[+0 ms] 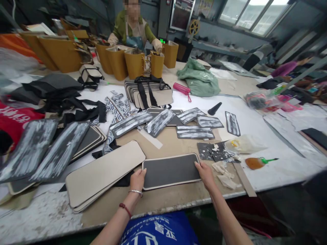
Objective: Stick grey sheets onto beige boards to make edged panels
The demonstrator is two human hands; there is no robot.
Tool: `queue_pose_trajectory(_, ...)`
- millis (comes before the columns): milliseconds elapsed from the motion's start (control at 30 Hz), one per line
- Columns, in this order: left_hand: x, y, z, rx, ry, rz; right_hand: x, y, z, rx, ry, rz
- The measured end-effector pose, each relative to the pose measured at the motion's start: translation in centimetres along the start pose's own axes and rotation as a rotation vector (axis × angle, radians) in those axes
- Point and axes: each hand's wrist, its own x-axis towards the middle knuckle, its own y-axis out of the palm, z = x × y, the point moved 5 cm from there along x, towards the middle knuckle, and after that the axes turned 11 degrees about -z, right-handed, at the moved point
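Observation:
A long dark grey panel with a cream border [171,171] lies level between my hands, above the brown board near the table's front edge. My left hand [138,179] grips its left end, thumb on top. At its right end, my right hand [205,173] pinches the corner. Just left of it rests a stack of long cream panels [106,173]. Behind it are dark pieces streaked with white glue, one of them [195,132] close to the panel's far edge. A glue-spotted dark sheet [212,151] sits beyond my right hand.
An amber glue bottle with a green nozzle [253,163] lies at the right. Strapped cream panels [153,95], a pink pouch [181,88] and a green bag [199,78] are farther back. Across the table [276,170], a person handles tan containers [134,64].

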Motion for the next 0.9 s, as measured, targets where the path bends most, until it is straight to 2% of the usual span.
queue_pose_trajectory(233,-0.2,1.0,-1.2,0.0,0.006,-0.091,2.3,1.2,-0.7,-0.066,-0.068,0.133)
queue_pose_trajectory(300,-0.8,0.6,-1.4,-0.017,0.007,-0.133,3.0,1.5,-0.7,-0.201,-0.158,0.111)
queue_pose_trajectory(367,-1.6,-0.7,-1.5,-0.04,0.0,-0.178,3.4,2.2,0.2,-0.282,-0.282,0.074)
queue_pose_trajectory(433,-2.7,-3.1,-1.5,-0.04,0.01,-0.254,3.2,4.1,2.4,-0.213,-0.374,0.121)
queue_pose_trajectory(467,-3.3,-4.8,-1.6,-0.007,0.042,-0.327,2.7,5.3,4.0,-0.151,-0.403,0.177)
queue_pose_trajectory(600,-4.9,-14.1,-2.8,0.35,0.346,-0.826,-0.8,11.1,12.5,0.007,-0.586,0.391)
queue_pose_trajectory(667,-4.4,-17.8,-2.8,0.522,0.431,-0.982,-2.6,13.8,16.6,-0.072,-0.712,0.406)
queue_pose_trajectory(700,-3.8,-19.2,-2.4,0.583,0.424,-1.004,-3.4,15.1,18.1,-0.13,-0.757,0.401)
queue_pose_trajectory(767,-2.0,-20.9,-1.0,0.646,0.374,-0.945,-4.5,17.1,20.3,-0.229,-0.807,0.387)
queue_pose_trajectory(833,-0.6,-21.5,0.5,0.651,0.348,-0.861,-5.3,18.4,21.2,-0.284,-0.814,0.371)
queue_pose_trajectory(900,0.1,-21.5,1.6,0.632,0.372,-0.831,-6.0,19.0,21.5,-0.331,-0.818,0.35)
